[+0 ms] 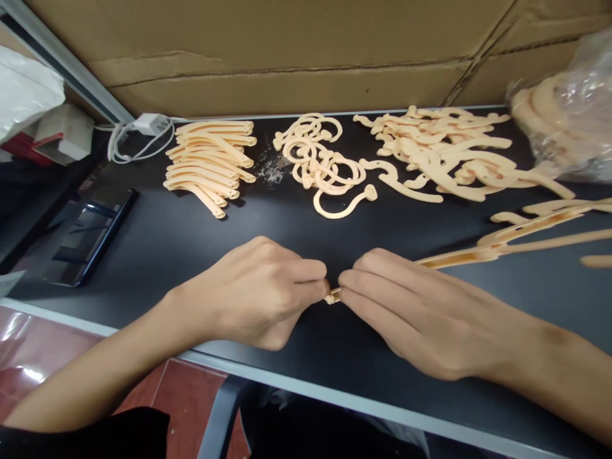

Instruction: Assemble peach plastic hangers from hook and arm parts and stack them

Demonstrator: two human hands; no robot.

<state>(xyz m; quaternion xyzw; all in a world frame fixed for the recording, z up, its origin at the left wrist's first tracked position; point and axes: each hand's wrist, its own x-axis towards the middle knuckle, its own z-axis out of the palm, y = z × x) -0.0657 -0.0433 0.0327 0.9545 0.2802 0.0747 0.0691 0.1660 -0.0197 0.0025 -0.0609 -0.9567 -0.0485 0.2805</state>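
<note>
Over the black tabletop both hands meet near the front edge: the left hand, fingers curled in, and the right hand, fingers laid flat together and bent at the tips, pinch one beige plastic part between them, only a short bit of it showing in the gap. Most of it is covered, so I can't tell its full shape. Behind the left hand lies a stack of nearly straight beige strips; next to it, a tangle of hook-shaped pieces; further right, a heap of wavy pieces, with a clear plastic bag beyond. On the far left, a dark smartphone lies near a white charger and its looped cable.
</note>
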